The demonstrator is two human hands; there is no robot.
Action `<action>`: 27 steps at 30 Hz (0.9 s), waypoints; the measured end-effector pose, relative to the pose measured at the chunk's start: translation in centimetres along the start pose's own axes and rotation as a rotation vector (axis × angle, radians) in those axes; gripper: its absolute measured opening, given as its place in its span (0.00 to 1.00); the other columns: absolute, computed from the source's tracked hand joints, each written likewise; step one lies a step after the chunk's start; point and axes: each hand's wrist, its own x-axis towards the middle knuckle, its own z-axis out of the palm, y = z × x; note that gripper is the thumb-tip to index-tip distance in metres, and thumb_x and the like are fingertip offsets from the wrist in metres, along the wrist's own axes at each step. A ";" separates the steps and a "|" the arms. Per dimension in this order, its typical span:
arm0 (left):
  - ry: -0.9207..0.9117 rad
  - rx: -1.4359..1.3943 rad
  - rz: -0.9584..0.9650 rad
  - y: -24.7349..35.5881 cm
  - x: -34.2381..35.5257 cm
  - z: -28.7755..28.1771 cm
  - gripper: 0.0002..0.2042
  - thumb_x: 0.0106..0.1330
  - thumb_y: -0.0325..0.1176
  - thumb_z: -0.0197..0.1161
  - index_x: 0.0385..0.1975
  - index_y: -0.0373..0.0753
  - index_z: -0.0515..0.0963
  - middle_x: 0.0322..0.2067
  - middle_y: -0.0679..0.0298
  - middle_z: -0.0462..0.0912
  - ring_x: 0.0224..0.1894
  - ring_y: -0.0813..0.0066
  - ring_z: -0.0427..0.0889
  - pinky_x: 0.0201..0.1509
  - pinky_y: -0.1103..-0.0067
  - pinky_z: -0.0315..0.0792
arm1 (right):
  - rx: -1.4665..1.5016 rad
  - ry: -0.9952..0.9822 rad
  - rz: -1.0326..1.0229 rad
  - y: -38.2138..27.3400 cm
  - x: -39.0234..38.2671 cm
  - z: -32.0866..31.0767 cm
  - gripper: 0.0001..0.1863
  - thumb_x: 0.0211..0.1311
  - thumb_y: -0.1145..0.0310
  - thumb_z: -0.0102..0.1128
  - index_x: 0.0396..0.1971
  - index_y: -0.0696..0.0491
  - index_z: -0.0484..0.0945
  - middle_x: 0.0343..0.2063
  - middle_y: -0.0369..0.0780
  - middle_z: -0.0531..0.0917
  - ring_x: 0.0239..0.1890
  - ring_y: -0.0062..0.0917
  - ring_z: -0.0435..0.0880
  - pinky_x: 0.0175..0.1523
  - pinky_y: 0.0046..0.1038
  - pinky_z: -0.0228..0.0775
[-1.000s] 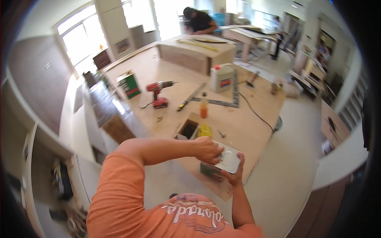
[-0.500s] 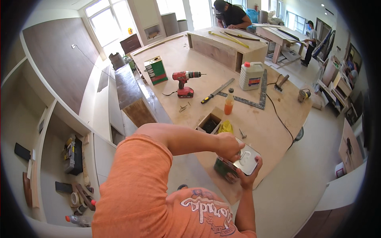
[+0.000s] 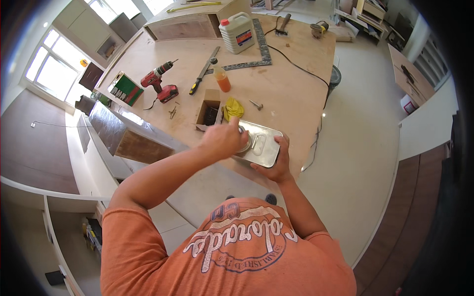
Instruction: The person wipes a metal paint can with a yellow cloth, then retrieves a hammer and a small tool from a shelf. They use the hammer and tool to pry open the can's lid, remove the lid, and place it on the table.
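A rectangular metal can (image 3: 260,143) stands at the near edge of the plywood worktable (image 3: 291,93), close to its near right corner. The right hand (image 3: 276,160) clasps the can's near right side, fingers wrapped onto its wall. The left hand (image 3: 222,139) is closed over the round cap (image 3: 244,143) on the can's top, thumb raised; a flat carry handle lies just right of the cap. Just beyond the can sit an open cardboard box (image 3: 210,109) and a crumpled yellow cloth (image 3: 233,108), with a loose screw (image 3: 256,104) beside them. Farther in lie an orange-filled bottle (image 3: 221,79), a red cordless drill (image 3: 159,83), a green box (image 3: 125,89) near the left edge, a metal framing square (image 3: 259,49) and a white plastic jug (image 3: 237,32) toward the far edge. A black cable (image 3: 316,81) runs across to the right edge.
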 end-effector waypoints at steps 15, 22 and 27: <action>-0.106 -2.092 0.021 -12.6 -3.4 6.2 0.22 0.74 0.51 0.39 0.47 0.41 0.74 0.28 0.57 0.79 0.20 0.72 0.74 0.24 0.75 0.68 | -0.127 -0.132 0.104 -5.3 1.6 -2.9 0.47 0.43 0.49 0.78 0.61 0.54 0.64 0.64 0.54 0.58 0.63 0.45 0.65 0.62 0.43 0.62; -0.194 -2.320 -0.227 -18.3 -3.3 20.4 0.26 0.74 0.50 0.37 0.53 0.35 0.73 0.40 0.49 0.82 0.35 0.62 0.83 0.42 0.67 0.80 | -0.514 -0.257 0.055 -10.4 6.9 1.3 0.23 0.52 0.60 0.72 0.46 0.56 0.79 0.54 0.48 0.76 0.58 0.46 0.71 0.62 0.43 0.62; -0.165 -2.105 -0.376 -19.5 0.6 20.8 0.25 0.76 0.49 0.40 0.52 0.31 0.72 0.42 0.48 0.81 0.39 0.60 0.83 0.46 0.67 0.79 | -0.588 -0.325 0.137 -9.6 7.7 5.6 0.21 0.50 0.62 0.71 0.42 0.57 0.81 0.51 0.46 0.78 0.55 0.42 0.75 0.61 0.40 0.63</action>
